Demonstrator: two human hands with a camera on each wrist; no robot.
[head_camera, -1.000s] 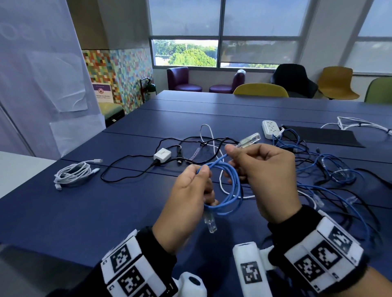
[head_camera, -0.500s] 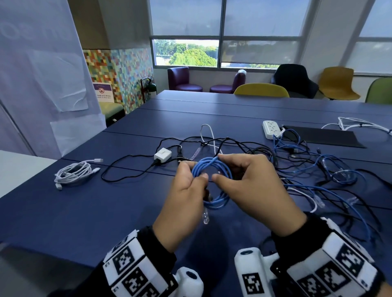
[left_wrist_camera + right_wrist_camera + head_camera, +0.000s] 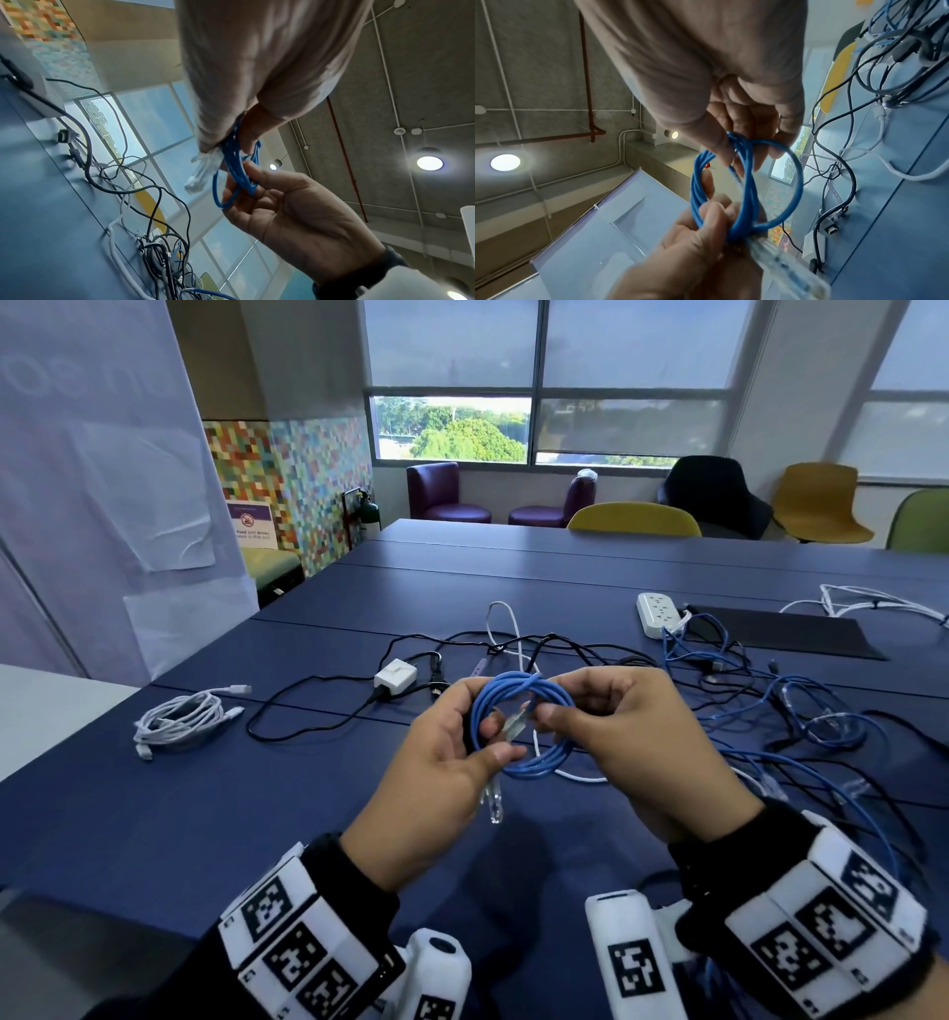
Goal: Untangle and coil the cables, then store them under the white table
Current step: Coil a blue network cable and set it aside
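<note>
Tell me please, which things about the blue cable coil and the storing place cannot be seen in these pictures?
- White table: head view, cut by the left edge; space under it hidden.
- Blue cable coil: left hand and right hand cover its sides.
- Clear plug: right wrist view, blurred.
- Tangled cables: which is knotted, unclear.

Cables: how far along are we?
Done: one white cable bundle lies coiled on the blue table. In hand: left hand and right hand hold the blue cable coil, tucking its clear plug. Left: the tangled pile, and storing everything.
</note>
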